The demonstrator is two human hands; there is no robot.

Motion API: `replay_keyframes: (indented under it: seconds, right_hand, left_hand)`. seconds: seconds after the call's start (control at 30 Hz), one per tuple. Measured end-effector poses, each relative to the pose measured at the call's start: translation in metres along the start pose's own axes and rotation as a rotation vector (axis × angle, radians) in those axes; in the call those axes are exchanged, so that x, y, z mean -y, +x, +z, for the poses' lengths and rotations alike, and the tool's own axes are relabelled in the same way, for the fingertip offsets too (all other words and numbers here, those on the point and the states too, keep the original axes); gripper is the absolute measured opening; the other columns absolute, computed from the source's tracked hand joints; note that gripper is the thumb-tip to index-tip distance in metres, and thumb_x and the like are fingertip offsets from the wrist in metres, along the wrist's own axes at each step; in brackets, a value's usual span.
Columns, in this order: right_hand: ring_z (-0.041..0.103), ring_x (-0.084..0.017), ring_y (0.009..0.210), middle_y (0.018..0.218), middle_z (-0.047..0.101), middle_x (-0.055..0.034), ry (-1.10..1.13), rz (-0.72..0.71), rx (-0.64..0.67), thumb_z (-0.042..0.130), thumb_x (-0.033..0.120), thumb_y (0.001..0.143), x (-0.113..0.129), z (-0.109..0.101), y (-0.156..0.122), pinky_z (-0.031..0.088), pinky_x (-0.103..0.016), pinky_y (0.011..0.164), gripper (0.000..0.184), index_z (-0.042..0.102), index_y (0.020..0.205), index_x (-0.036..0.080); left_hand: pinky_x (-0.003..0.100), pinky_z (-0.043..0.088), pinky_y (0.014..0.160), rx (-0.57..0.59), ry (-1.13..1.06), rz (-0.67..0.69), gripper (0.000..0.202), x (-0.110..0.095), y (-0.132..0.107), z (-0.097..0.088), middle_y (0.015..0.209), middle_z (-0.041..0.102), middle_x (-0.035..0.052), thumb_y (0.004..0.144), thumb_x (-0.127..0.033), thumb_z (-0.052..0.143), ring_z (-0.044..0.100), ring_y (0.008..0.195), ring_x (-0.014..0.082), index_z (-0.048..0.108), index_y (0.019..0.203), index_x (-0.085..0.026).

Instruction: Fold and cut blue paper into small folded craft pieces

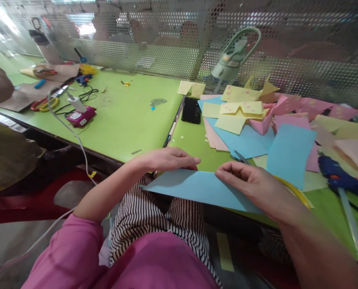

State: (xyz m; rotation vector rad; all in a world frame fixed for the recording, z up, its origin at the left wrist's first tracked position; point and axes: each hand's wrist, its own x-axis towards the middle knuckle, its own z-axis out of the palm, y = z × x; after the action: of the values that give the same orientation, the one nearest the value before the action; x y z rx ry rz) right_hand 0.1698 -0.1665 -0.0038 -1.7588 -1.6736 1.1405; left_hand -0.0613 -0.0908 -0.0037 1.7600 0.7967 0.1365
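Head view: the left hand presses flat on the blue paper, which overhangs the edge of the green table; the right hand pinches its top edge. Unsupported, the sheet could slip or crease crooked.

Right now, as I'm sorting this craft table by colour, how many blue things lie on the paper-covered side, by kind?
Blue paper sheets: 3 (near sheet touched by left hand and right hand, large loose sheet, smaller loose sheet)
Blue glue gun: 1
Total: 4
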Motion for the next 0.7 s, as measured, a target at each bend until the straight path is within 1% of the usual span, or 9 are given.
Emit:
replay_keyframes:
  seconds: [0.1, 0.2, 0.27, 0.37, 0.43, 0.53, 0.6, 0.63, 0.7]
  right_hand:
    - [0.054, -0.015, 0.061, 0.068, 0.064, 0.0004, -0.002, -0.004, 0.012, 0.066, 0.07, 0.068, -0.002, 0.003, 0.002, 0.041, -0.026, 0.054, 0.048, 0.066, 0.074, 0.022]
    - [0.059, -0.017, 0.066, 0.072, 0.068, -0.0011, -0.041, -0.028, 0.002, 0.062, 0.07, 0.072, -0.006, 0.003, 0.003, 0.044, -0.028, 0.057, 0.049, 0.067, 0.075, 0.022]
    - [0.064, -0.021, 0.074, 0.08, 0.072, -0.0033, -0.07, -0.043, -0.037, 0.055, 0.072, 0.077, -0.008, 0.0, 0.004, 0.049, -0.031, 0.064, 0.052, 0.07, 0.078, 0.023]
    - [0.067, -0.025, 0.088, 0.09, 0.075, -0.0047, -0.112, -0.085, -0.118, 0.046, 0.074, 0.081, -0.009, -0.007, 0.004, 0.051, -0.037, 0.078, 0.056, 0.074, 0.083, 0.025]
    - [0.068, -0.024, 0.089, 0.091, 0.075, -0.0037, -0.14, -0.113, -0.108, 0.047, 0.073, 0.081, -0.008, -0.01, 0.003, 0.052, -0.037, 0.08, 0.054, 0.074, 0.084, 0.026]
    - [0.068, -0.021, 0.078, 0.086, 0.075, -0.0011, -0.16, -0.106, -0.018, 0.053, 0.07, 0.081, -0.004, -0.01, 0.0, 0.052, -0.031, 0.066, 0.048, 0.073, 0.084, 0.027]
    - [0.066, -0.017, 0.065, 0.078, 0.074, 0.001, -0.184, -0.106, 0.017, 0.057, 0.065, 0.081, 0.001, -0.008, -0.003, 0.049, -0.027, 0.053, 0.042, 0.071, 0.083, 0.026]
    - [0.064, -0.016, 0.06, 0.074, 0.072, 0.0019, -0.212, -0.141, -0.004, 0.058, 0.063, 0.082, 0.003, -0.008, -0.005, 0.047, -0.026, 0.049, 0.039, 0.07, 0.081, 0.026]
    - [0.063, -0.016, 0.059, 0.071, 0.07, 0.0024, -0.317, -0.326, -0.168, 0.057, 0.055, 0.087, 0.011, -0.006, -0.011, 0.047, -0.027, 0.049, 0.032, 0.069, 0.079, 0.026]
  left_hand:
    - [0.02, 0.036, 0.049, 0.053, 0.026, 0.003, 0.044, 0.001, 0.003, 0.002, 0.064, 0.06, -0.0013, 0.086, -0.056, 0.055, 0.05, 0.056, 0.0095, 0.069, 0.08, -0.015]
    - [0.019, 0.038, 0.051, 0.074, 0.025, 0.006, 0.032, 0.003, 0.006, 0.003, 0.07, 0.063, -0.0011, 0.083, -0.046, 0.061, 0.053, 0.059, 0.0091, 0.07, 0.084, -0.016]
    - [0.019, 0.041, 0.054, 0.076, 0.016, 0.004, 0.027, 0.004, 0.006, 0.003, 0.075, 0.066, -0.0006, 0.083, -0.042, 0.061, 0.055, 0.063, 0.0094, 0.071, 0.086, -0.017]
    - [0.02, 0.041, 0.055, 0.061, 0.015, 0.015, 0.027, 0.006, 0.005, 0.003, 0.076, 0.066, -0.001, 0.083, -0.042, 0.059, 0.055, 0.063, 0.0094, 0.072, 0.086, -0.017]
    - [0.019, 0.041, 0.055, 0.049, 0.015, 0.019, 0.028, 0.008, 0.006, 0.003, 0.074, 0.066, -0.0014, 0.083, -0.042, 0.06, 0.055, 0.062, 0.009, 0.072, 0.085, -0.017]
    - [0.019, 0.041, 0.055, 0.053, 0.016, 0.02, 0.028, 0.01, 0.007, 0.002, 0.074, 0.066, -0.0015, 0.084, -0.043, 0.06, 0.055, 0.062, 0.0088, 0.072, 0.086, -0.017]
    - [0.019, 0.042, 0.057, 0.048, 0.07, 0.063, 0.026, 0.007, 0.007, 0.001, 0.075, 0.067, -0.0017, 0.087, -0.04, 0.059, 0.056, 0.063, 0.0088, 0.072, 0.088, -0.017]
    - [0.019, 0.042, 0.058, 0.023, 0.129, 0.11, 0.025, 0.003, 0.006, 0.0, 0.076, 0.068, -0.0016, 0.089, -0.038, 0.057, 0.057, 0.064, 0.009, 0.072, 0.089, -0.018]
    - [0.02, 0.044, 0.063, -0.107, 0.319, 0.272, 0.024, -0.005, 0.001, 0.001, 0.079, 0.069, -0.0003, 0.093, -0.034, 0.055, 0.059, 0.069, 0.0101, 0.072, 0.09, -0.017]
